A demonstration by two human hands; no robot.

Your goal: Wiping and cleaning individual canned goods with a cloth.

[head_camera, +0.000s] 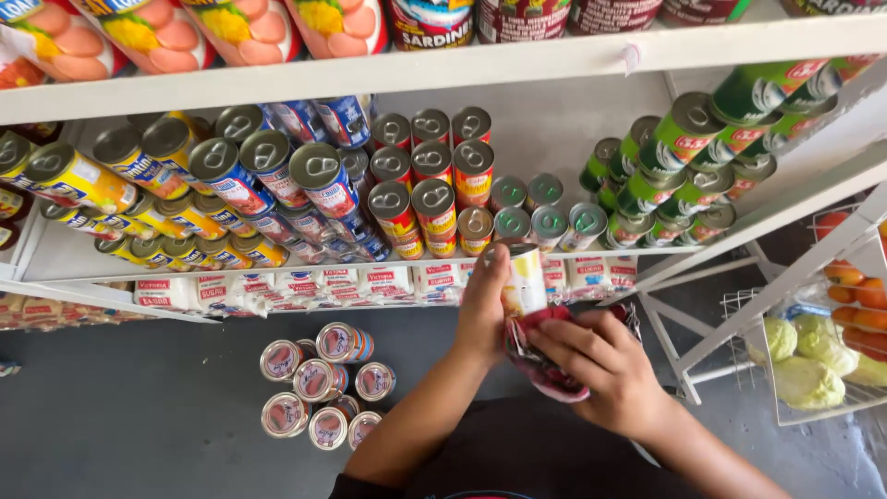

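My left hand (482, 305) grips a small tin can (524, 277) with a yellow and white label, held upright in front of the lower shelf. Against the can's lower side, my right hand (605, 365) presses a dark red cloth (545, 365). Both hands meet at the can, just below the shelf edge (305, 270).
White metal shelves hold rows of tins: blue and yellow ones (222, 176) at left, red ones (434, 194) in the middle, green ones (684, 148) at right. Several cans (319, 383) stand on the grey floor at lower left. A wire basket (813, 360) with cabbages and oranges stands at right.
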